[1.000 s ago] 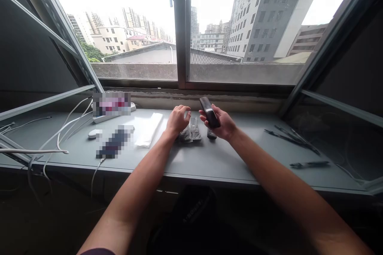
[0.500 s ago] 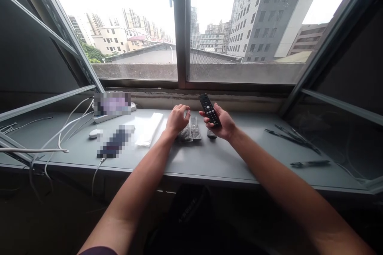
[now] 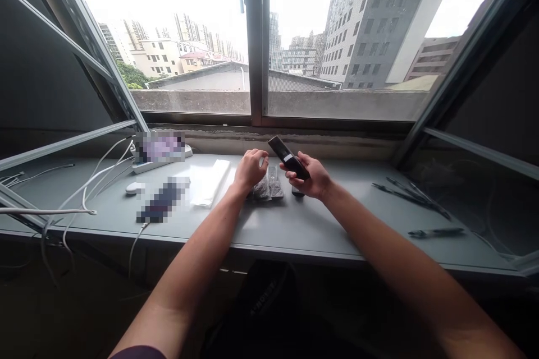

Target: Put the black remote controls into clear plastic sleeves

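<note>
The remote control [image 3: 288, 157] is in the right hand [image 3: 309, 173], raised above the far part of the grey table [image 3: 295, 230]. It tilts, with its free end pointing to 11 o'clock, and a dark, shiny face with a small pale patch is in view. The right hand is clamped on its lower end, with fingers curled round the near edge.

At 9 o'clock from the remote control is the left hand [image 3: 251, 169], which holds nothing. Its fingers are bent, and the thumb and index finger stand slightly apart. Just beside it, at 7 o'clock from the remote control, 2 small clear bags [image 3: 269, 188] with dark contents lie side by side on the table. Between 5 and 6 o'clock, a dark object [image 3: 297, 190] lies partly hidden by the right hand.

Farther out towards 9 o'clock lies a folded white sheet [image 3: 213, 179]. Beyond it are a white power strip [image 3: 145, 166] with a blurred item on it, a small round white object [image 3: 133, 189], and a blurred dark item [image 3: 162, 200] with a white cable [image 3: 133, 244] at its near end. More pale cables run at the far left.

Well apart, between 3 and 4 o'clock, are several thin dark items [image 3: 415, 197], and at 4 o'clock a pen-like item [image 3: 437, 233]. The window [image 3: 256, 67] is at 12 o'clock.
</note>
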`<state>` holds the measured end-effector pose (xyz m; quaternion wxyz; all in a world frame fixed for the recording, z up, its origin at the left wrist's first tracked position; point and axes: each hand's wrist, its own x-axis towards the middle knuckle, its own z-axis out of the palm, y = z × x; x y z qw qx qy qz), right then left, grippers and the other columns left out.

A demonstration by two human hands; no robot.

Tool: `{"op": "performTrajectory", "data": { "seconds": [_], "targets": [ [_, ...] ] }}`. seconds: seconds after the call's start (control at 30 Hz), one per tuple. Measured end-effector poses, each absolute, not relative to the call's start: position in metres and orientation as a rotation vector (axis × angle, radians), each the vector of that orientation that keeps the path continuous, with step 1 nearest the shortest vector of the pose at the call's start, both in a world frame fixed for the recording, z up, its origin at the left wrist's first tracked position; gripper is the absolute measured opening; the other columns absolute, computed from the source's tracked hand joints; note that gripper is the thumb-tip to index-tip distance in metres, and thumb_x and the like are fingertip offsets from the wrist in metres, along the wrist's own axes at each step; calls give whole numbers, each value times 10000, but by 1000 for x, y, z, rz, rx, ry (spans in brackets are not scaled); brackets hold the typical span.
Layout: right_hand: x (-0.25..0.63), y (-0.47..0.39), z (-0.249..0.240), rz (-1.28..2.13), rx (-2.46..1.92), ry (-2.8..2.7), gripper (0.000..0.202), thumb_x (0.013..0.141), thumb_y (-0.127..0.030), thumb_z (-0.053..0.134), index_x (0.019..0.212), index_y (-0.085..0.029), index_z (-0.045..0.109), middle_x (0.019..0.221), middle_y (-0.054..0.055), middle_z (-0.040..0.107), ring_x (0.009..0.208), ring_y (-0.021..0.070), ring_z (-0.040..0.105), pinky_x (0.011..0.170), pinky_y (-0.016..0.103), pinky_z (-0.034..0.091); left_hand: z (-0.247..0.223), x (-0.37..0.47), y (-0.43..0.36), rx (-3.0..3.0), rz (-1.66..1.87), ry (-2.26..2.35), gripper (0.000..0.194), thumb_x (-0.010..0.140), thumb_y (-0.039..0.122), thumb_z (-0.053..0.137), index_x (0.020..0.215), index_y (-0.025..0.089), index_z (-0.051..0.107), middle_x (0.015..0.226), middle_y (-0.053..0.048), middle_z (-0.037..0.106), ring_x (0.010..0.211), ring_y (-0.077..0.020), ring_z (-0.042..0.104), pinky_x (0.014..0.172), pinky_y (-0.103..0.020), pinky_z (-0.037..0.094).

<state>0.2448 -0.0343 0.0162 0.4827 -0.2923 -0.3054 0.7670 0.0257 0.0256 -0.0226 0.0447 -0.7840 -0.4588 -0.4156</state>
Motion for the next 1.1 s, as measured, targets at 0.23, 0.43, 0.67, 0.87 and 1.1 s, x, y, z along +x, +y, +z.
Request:
{"op": "performTrajectory", "data": {
  "seconds": [0.23,0.43,0.67,0.87,1.1],
  "targets": [
    [240,-32,7,1706,-727,-860,121,1002,-129,629,1053,-200,713,821,31,730,693,148,700,619,237,631,-25,24,28,-2403,-1270,-1405,193,1053,216,607,1139,212,780,1172,-97,798,1181,-290,691,1099,-430,540],
    [239,-22,-10,1450,-712,-1163,341,802,-258,956,1091,-228,778,971,40,816,934,232,807,921,384,661,-26,24,30,-2395,-1272,-1404,195,1055,221,604,1133,215,783,1163,-93,801,1175,-289,692,1094,-427,542],
    [233,-34,-4,530,-511,-1701,105,956,-375,856,1024,-298,876,1300,86,787,1418,328,664,1261,531,480,-24,23,28,-2389,-1284,-1394,200,1057,224,602,1127,223,788,1157,-94,802,1168,-293,694,1093,-429,542],
    [231,-38,-5,327,-494,-1811,154,1052,-306,744,1108,-335,884,1328,68,800,1431,304,667,1244,533,507,-25,23,29,-2387,-1296,-1388,213,1060,229,585,1121,224,789,1156,-92,799,1152,-289,693,1090,-427,541],
    [234,-38,-6,455,-627,-1746,201,983,-420,832,1155,-324,872,1240,69,805,1217,299,743,1142,478,569,-22,23,26,-2373,-1287,-1457,214,1056,244,592,1123,227,794,1158,-94,803,1172,-297,696,1094,-428,548]
  ]
}}
